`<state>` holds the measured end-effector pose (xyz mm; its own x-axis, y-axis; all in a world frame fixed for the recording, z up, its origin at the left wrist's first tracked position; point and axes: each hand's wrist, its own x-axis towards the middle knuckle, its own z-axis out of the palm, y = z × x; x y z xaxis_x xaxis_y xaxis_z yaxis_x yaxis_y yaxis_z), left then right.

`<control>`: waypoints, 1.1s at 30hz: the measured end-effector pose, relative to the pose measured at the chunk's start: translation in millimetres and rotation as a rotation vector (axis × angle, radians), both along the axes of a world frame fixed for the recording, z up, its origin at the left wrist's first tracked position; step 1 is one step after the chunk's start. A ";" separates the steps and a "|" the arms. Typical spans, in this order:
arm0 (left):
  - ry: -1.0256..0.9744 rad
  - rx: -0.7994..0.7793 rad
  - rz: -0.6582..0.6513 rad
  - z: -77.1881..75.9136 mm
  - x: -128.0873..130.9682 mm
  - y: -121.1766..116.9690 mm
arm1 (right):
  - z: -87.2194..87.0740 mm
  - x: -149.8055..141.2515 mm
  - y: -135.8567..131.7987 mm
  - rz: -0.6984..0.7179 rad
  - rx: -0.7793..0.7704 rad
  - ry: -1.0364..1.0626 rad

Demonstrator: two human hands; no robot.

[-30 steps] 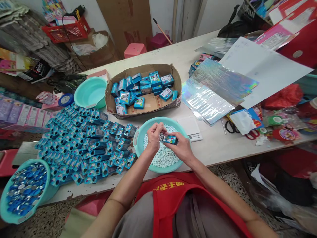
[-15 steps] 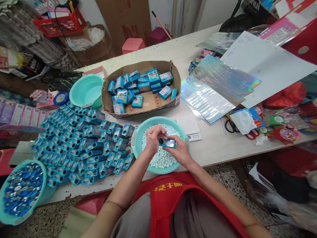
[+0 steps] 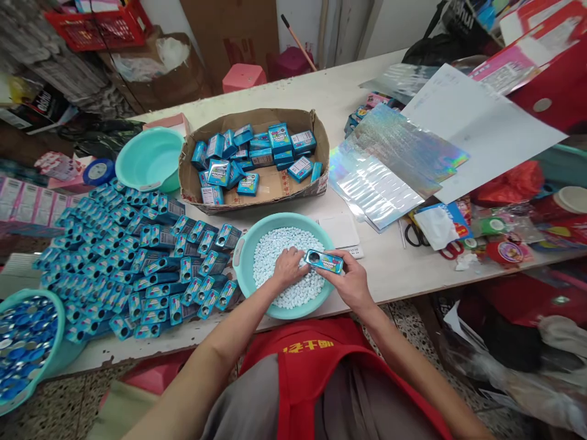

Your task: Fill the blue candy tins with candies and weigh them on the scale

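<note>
Gripping a box (image 3: 330, 263) in right hand (image 3: 354, 282), resting left hand (image 3: 288, 269), grasp unclear, among pellets (image 3: 293, 237), perhaps risking a drop through slackening.

The little box (image 3: 324, 261) is blue with white letters. The small pieces (image 3: 300, 291) are pale, almost white, and their bowl (image 3: 246, 275) is light blue-green. The carton (image 3: 273, 182) is brown. The apron (image 3: 293, 379) is red with yellow writing. One shiny sheet (image 3: 403, 146) is silver with rainbow colours near its edge. The floor (image 3: 407, 316) has dark speckles.
</note>
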<state>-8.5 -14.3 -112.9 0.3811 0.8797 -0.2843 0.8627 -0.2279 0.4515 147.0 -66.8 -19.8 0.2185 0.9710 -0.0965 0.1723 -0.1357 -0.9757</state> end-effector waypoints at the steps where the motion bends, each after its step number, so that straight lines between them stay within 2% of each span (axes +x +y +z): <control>1: -0.034 -0.028 0.053 0.5 -9.3 -3.7 | -1.4 -0.5 -0.2 -0.008 -0.015 0.010; 5: -0.389 -0.207 0.548 8.7 -41.7 -4.4 | -12.2 -6.4 -3.3 -0.008 -0.084 0.024; 6: -0.456 -0.238 0.631 13.9 -45.3 -2.6 | -15.8 -8.7 -3.9 0.000 -0.091 0.002; 9: -0.689 -0.300 0.761 38.9 -43.4 1.3 | -24.9 -17.7 -4.4 0.041 -0.057 -0.115; 12: -1.169 -0.376 0.890 71.0 -30.5 1.9 | -27.0 -30.4 -2.8 0.117 -0.001 -0.232; 15: -1.476 -0.370 0.927 96.0 -18.6 1.8 | -20.5 -43.3 -0.5 0.206 0.057 -0.308; 18: -1.590 -0.283 0.905 107.9 -12.8 3.1 | -10.4 -49.1 1.9 0.206 0.127 -0.376; 22: -1.570 -0.231 0.930 108.2 -8.9 6.7 | -3.0 -44.9 6.4 0.182 0.151 -0.402; 27: -1.544 -0.199 0.936 104.5 -3.8 10.7 | -3.2 -39.8 9.9 0.188 0.117 -0.342; 33: -1.512 -0.171 0.928 110.8 -2.3 12.6 | -4.2 -39.2 11.2 0.201 0.077 -0.266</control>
<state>-10.8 -1.8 -2.0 -0.1843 0.9381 -0.2933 -0.4801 0.1745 0.8597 107.8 -55.7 -24.0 0.0293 0.9995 0.0136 0.4378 -0.0006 -0.8991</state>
